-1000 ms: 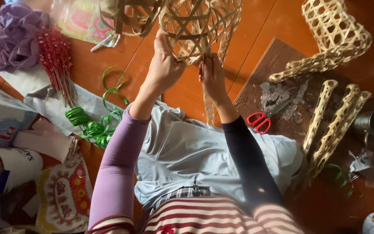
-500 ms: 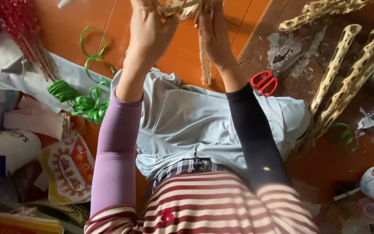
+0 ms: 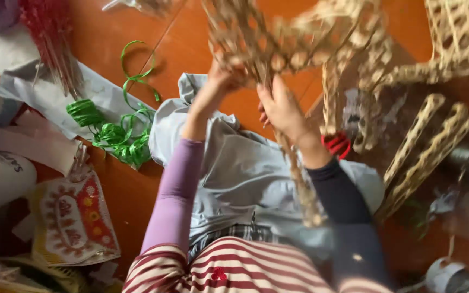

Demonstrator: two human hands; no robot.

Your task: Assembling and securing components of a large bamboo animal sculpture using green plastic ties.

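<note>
A woven openwork bamboo basket frame [image 3: 278,43] hangs in the air above the orange floor, blurred by motion. My left hand [image 3: 221,81] grips its lower left part. My right hand [image 3: 280,106] holds its lower edge, where a long woven strip [image 3: 299,184] trails down over a grey cloth [image 3: 245,168] spread on my lap. Red-handled scissors [image 3: 336,144] lie just right of my right wrist.
Green ribbon coils [image 3: 109,133] lie to the left beside a bundle of red sticks [image 3: 50,38] and paper bags [image 3: 71,217]. Woven bamboo strips [image 3: 424,152] and another basket frame [image 3: 457,38] rest on the right. A metal tin [image 3: 446,276] sits at the bottom right.
The view has tilted back up, so the basket frame is in sight again. Both hands have come lower and closer together on it, and the picture is more blurred.
</note>
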